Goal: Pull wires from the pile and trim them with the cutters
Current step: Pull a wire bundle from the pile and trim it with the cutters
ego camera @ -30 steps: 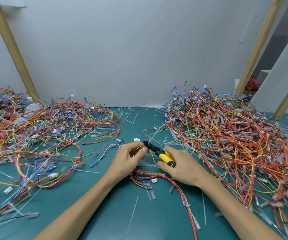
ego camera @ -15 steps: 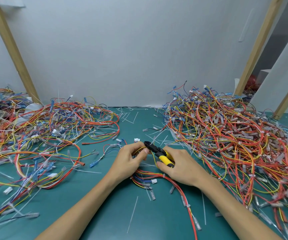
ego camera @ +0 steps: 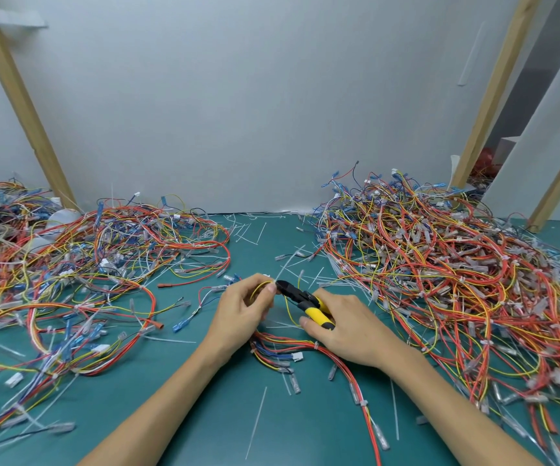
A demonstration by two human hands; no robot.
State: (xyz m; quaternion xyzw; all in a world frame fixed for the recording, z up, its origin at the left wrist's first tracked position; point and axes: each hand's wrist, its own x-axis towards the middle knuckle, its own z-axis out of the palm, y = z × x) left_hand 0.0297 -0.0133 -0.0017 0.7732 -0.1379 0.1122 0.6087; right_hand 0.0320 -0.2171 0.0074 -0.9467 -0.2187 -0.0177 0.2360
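At the middle of the green table my left hand (ego camera: 243, 307) pinches a thin yellow wire (ego camera: 261, 284) between thumb and fingers. My right hand (ego camera: 349, 326) grips the yellow-handled cutters (ego camera: 305, 302), whose black jaws sit right at the left fingertips on that wire. The wire loops down between the two hands. A bundle of red, yellow and blue wires (ego camera: 282, 351) lies on the table under both wrists. A big tangled pile of wires (ego camera: 440, 274) fills the right side, next to my right hand.
Another spread of loose wires (ego camera: 80, 270) covers the left side of the green table (ego camera: 177, 415). Cut white cable ties (ego camera: 256, 422) and clear terminals litter the surface. A grey wall stands behind, with slanted wooden posts (ego camera: 26, 109) left and right.
The cutters' jaws have stayed at the left fingertips; both hands shifted only slightly, and the handles look squeezed a little closer together.
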